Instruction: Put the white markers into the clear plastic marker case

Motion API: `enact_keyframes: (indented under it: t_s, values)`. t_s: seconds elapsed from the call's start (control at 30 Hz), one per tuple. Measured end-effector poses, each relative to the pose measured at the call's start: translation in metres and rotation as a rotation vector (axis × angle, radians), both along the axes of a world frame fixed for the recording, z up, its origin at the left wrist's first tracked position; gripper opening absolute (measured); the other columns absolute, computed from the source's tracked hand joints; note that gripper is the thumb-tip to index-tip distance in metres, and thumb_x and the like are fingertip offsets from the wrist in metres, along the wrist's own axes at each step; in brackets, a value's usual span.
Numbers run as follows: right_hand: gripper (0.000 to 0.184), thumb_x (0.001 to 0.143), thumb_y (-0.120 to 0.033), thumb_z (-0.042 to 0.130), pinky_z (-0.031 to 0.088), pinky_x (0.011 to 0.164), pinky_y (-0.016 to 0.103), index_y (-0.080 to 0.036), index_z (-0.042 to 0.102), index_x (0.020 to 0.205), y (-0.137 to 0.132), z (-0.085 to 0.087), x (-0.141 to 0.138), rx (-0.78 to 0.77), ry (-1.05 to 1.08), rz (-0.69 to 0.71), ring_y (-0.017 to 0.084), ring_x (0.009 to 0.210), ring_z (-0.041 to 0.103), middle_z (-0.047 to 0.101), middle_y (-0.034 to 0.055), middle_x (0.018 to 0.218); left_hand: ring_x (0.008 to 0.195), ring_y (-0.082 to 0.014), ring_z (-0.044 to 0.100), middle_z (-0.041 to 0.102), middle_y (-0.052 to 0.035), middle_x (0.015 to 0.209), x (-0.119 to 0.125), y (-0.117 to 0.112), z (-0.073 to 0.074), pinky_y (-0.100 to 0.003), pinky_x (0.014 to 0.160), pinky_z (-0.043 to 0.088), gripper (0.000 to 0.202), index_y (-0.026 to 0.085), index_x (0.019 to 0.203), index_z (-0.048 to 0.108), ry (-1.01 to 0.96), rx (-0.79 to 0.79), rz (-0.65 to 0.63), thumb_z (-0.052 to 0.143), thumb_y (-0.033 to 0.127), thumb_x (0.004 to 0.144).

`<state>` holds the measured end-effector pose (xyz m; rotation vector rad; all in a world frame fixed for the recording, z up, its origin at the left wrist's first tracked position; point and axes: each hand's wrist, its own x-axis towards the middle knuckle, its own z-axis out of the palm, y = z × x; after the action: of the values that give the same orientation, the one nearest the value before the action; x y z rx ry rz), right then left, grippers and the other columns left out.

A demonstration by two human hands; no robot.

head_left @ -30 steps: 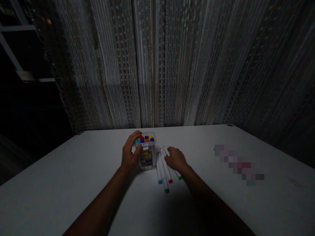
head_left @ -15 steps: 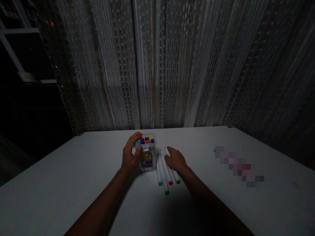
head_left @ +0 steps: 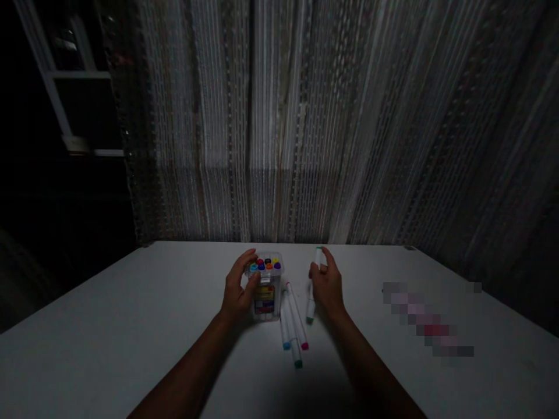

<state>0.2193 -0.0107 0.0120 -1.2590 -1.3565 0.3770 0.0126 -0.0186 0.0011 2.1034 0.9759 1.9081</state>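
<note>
The green-ended marker is in the right hand, at three o'clock from the clear case (taking twelve o'clock as the far edge of the white surface). The right grip is closed on the marker's upper part, thumb and fingers pinching it, and its near end points just past six o'clock; whether that end touches the surface, I cannot tell. The left hand sits at the case's nine o'clock, its grip wrapped on the case, thumb in front. The case stands upright, showing bright caps in red, yellow, orange, purple, blue and black. Between four and five o'clock from it, just beside it, three loose markers lie close together, with blue, green and pink ends. Farther out, past three o'clock, lies a pinkish item, pixelated beyond recognition. A patterned curtain hangs at twelve.
</note>
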Motion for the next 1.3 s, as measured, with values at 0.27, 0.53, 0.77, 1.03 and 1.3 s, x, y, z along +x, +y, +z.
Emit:
enact_keyframes:
  t_s: [0.27, 0.53, 0.77, 1.03, 1.3]
  values:
    - [0.06, 0.079, -0.028, 0.053, 0.043, 0.051, 0.024, -0.022, 0.026, 0.132, -0.012, 0.109, -0.023, 0.462, 0.068, 0.177, 0.012, 0.054, 0.053, 0.056, -0.0017, 0.075, 0.114, -0.0256, 0.049, 0.052, -0.0125, 0.121, 0.002, 0.001, 0.002, -0.044, 0.096, 0.041, 0.034, 0.019, 0.114, 0.05, -0.021, 0.013, -0.019, 0.048, 0.034, 0.084]
    - [0.029, 0.085, -0.02, 0.042, 0.04, 0.058, 0.023, -0.017, 0.053, 0.112, -0.002, 0.125, -0.081, 0.204, -0.524, 0.327, 0.013, 0.06, 0.054, 0.059, 0.0012, 0.069, 0.12, -0.0272, 0.045, 0.045, -0.0145, 0.13, 0.007, 0.003, -0.004, -0.042, 0.089, 0.045, 0.047, 0.019, 0.124, 0.041, -0.135, -0.075, -0.043, 0.05, 0.038, 0.082]
    - [0.018, 0.083, -0.015, 0.045, 0.038, 0.066, 0.022, -0.016, 0.063, 0.084, -0.003, 0.11, -0.091, 0.015, -0.748, 0.384, 0.014, 0.072, 0.057, 0.065, 0.0031, 0.075, 0.121, -0.0292, 0.047, 0.048, -0.0159, 0.131, 0.008, 0.009, -0.014, -0.045, 0.093, 0.044, 0.055, 0.018, 0.128, 0.038, -0.188, -0.108, -0.06, 0.053, 0.038, 0.08]
    - [0.005, 0.073, -0.017, 0.059, 0.035, 0.057, 0.021, -0.015, 0.064, 0.075, 0.003, 0.1, -0.09, -0.062, -0.757, 0.338, 0.013, 0.064, 0.056, 0.065, 0.0028, 0.07, 0.116, -0.0278, 0.051, 0.05, -0.0154, 0.128, 0.007, 0.007, -0.01, -0.044, 0.091, 0.045, 0.051, 0.018, 0.127, 0.039, -0.153, -0.069, -0.054, 0.051, 0.038, 0.082]
    - [0.018, 0.076, -0.017, 0.053, 0.038, 0.063, 0.023, -0.016, 0.071, 0.075, -0.004, 0.098, -0.091, -0.08, -0.873, 0.337, 0.016, 0.074, 0.063, 0.071, 0.008, 0.078, 0.114, -0.0269, 0.05, 0.053, -0.0138, 0.119, 0.007, 0.003, 0.0, -0.045, 0.095, 0.042, 0.042, 0.017, 0.12, 0.045, -0.123, 0.011, -0.069, 0.048, 0.037, 0.083]
